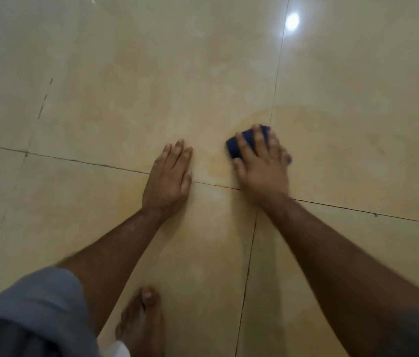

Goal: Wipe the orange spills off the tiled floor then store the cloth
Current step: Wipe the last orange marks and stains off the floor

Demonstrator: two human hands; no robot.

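My right hand [262, 168] presses a dark blue cloth [236, 146] flat against the beige tiled floor [126, 86], fingers spread over it; only the cloth's far and left edges show. A faint orange smear [216, 168] lies on the tile between my hands, just left of the cloth. A paler wet film [332, 130] spreads to the right of the cloth. My left hand [169, 176] rests palm down on the floor, fingers together, holding nothing, a hand's width left of the cloth.
Dark grout lines [248, 266] cross under my hands. My bare foot [142, 323] stands on the tile near the bottom edge, beside my grey sleeve [30, 313]. A ceiling light reflects [292, 21] at the top right.
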